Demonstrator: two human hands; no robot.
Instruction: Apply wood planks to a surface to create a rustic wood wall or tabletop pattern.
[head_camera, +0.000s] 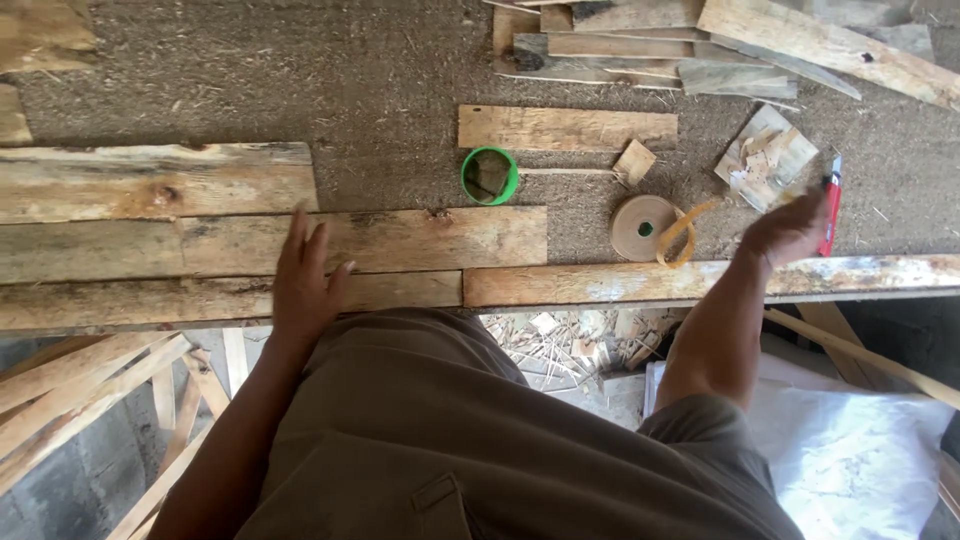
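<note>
Left hand (303, 278) lies flat, fingers spread open, on the weathered wooden planks (230, 245) along the near edge of the sawdust-covered bench (350, 90). Right hand (790, 232) hovers loosely open, holding nothing, just beside a red-handled utility knife (831, 203). Between the hands sits a tan tape roll (643, 228), and a bit farther back a green plastic ring (489, 176). Scrap boards (640, 45) are piled up at the far edge.

No packages, labels, signs or screens anywhere in view.
</note>
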